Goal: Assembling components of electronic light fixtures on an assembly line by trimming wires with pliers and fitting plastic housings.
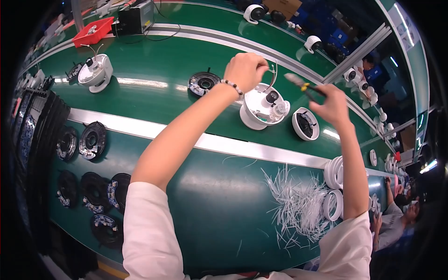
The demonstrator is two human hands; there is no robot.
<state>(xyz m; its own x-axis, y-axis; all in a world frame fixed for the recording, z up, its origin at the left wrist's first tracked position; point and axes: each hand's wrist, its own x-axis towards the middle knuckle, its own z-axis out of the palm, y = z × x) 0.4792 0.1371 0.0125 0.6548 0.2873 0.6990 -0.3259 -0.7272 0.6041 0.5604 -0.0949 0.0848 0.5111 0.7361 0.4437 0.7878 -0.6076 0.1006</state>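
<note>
Centre-right of frame: left hand point(245, 70) pinches thin white wires above white camera housing point(262, 108) on green belt point(154, 65); right hand point(332, 103) grips yellow-handled cutters point(301, 84) just right of it.

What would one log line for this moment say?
left hand: pinching thin wires | right hand: holding cutters | under them: white camera housing on green belt
</note>
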